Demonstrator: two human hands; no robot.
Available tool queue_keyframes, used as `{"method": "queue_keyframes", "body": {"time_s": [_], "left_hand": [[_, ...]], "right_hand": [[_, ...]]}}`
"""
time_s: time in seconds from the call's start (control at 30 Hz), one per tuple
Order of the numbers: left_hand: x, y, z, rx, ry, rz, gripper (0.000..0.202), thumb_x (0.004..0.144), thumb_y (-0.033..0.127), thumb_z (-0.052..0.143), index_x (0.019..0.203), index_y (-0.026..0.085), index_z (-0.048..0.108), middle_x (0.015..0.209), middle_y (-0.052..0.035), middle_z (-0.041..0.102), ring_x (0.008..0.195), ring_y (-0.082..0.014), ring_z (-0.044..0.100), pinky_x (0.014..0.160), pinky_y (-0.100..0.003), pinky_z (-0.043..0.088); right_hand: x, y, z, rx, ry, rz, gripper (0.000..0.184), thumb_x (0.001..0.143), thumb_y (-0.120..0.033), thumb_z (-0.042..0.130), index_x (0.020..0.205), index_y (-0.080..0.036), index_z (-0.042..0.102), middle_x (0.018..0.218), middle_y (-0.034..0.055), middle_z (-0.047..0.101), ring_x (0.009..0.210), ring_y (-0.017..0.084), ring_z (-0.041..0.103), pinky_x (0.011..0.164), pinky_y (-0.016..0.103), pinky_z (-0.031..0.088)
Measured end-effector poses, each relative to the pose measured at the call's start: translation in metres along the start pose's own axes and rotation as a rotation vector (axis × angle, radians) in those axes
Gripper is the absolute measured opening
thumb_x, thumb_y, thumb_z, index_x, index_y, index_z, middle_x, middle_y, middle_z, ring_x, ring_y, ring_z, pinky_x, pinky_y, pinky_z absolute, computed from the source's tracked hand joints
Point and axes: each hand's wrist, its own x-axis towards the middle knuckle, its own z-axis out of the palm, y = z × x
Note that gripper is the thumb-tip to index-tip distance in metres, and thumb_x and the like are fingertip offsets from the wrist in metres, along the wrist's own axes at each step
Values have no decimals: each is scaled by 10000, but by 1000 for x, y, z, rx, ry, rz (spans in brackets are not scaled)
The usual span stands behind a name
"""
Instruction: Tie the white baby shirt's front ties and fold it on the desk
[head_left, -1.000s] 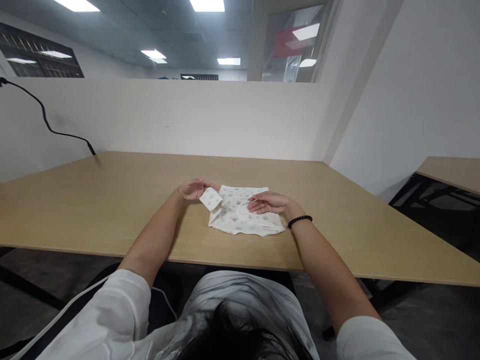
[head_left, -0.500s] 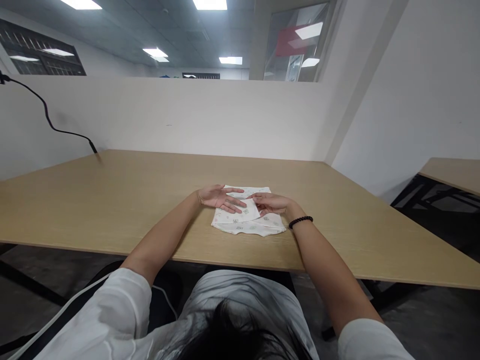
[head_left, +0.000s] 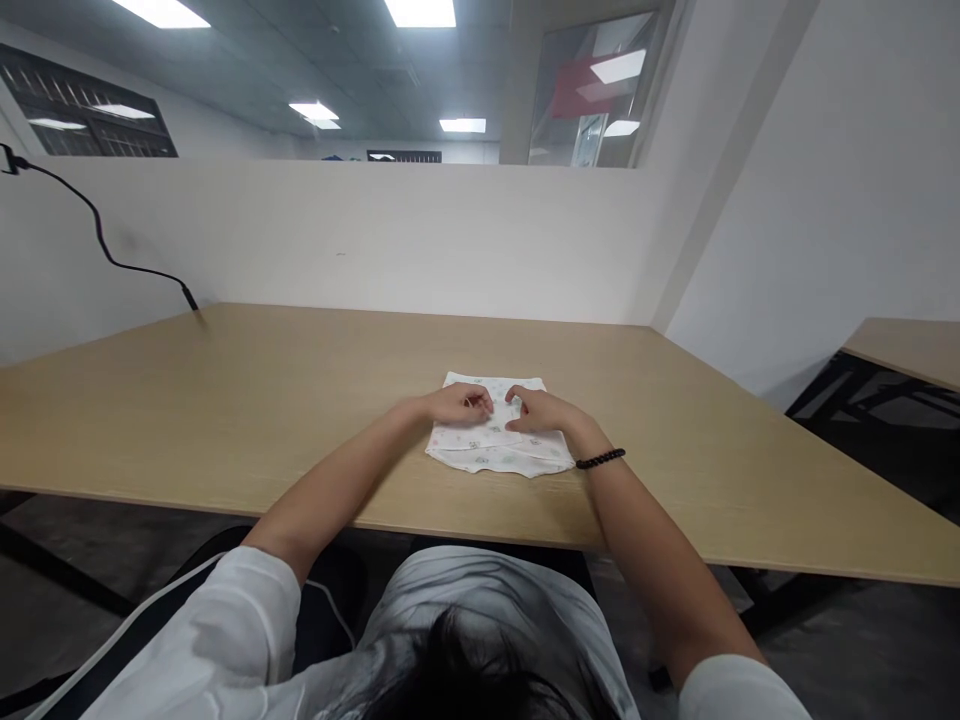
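Observation:
A small white baby garment (head_left: 525,462) with a scattered small print lies folded on the table in front of me. Its near edge is wavy, and a folded layer covers part of it. Over its left half, my left hand (head_left: 459,403) has its fingers curled in; whether cloth is caught between them is hidden. Above the right half is my right hand (head_left: 541,408), thumb and forefinger spread apart with a gap between them. The fingertips of both hands face each other across the middle of the cloth.
The wooden table (head_left: 315,370) runs back to a low white partition (head_left: 420,240). A black cable (head_left: 105,245) hangs down to the table's far left corner. Another table (head_left: 907,345) stands at the right. A black bead bracelet (head_left: 600,459) circles my right wrist.
My left hand has turned over from spread fingers to curled ones. My right hand has let go of the folded layer and opened its fingers. That layer now lies flatter.

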Motion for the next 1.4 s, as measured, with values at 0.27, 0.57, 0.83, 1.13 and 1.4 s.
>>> {"method": "queue_keyframes", "body": {"time_s": [0.27,0.57,0.83,1.13,1.4], "left_hand": [[-20,34,56,523,-114,-149,913,923,699,307,1569,72,158,1631,-206,86,1516,-338,25,1184,-544,67],[-79,43,56,431,-45,-157,975,889,744,402,1592,165,56,1624,-183,88,1511,-331,60,1196,-488,102],[-151,53,66,420,60,-106,990,827,696,589,1588,235,153,1622,-136,182,1492,-320,204,1206,-466,194],[-178,59,69,355,115,65,474,946,364,527,1418,331,531,1294,-100,644,1207,-269,574,1072,-429,429],[-165,68,64,10,327,64,261,958,377,514,1046,231,712,1058,-75,712,993,-223,641,916,-328,490]], "right_hand": [[-50,-16,39,-228,136,-167,670,983,-564,366,1501,-139,375,1552,213,364,1453,359,287,1140,539,269],[-92,-13,51,-244,-58,-161,794,956,-708,202,1587,-225,191,1644,128,138,1518,306,78,1204,540,83],[-146,-5,38,-195,-67,-179,1065,747,-746,634,1585,-260,190,1646,131,136,1504,367,121,1202,546,145],[-190,10,34,45,19,-272,585,785,-403,741,1348,-352,591,1439,67,555,1314,331,506,1094,513,406],[-187,-3,13,303,98,-218,242,904,-436,603,1004,-277,755,1000,67,753,948,264,685,875,379,518]]}}
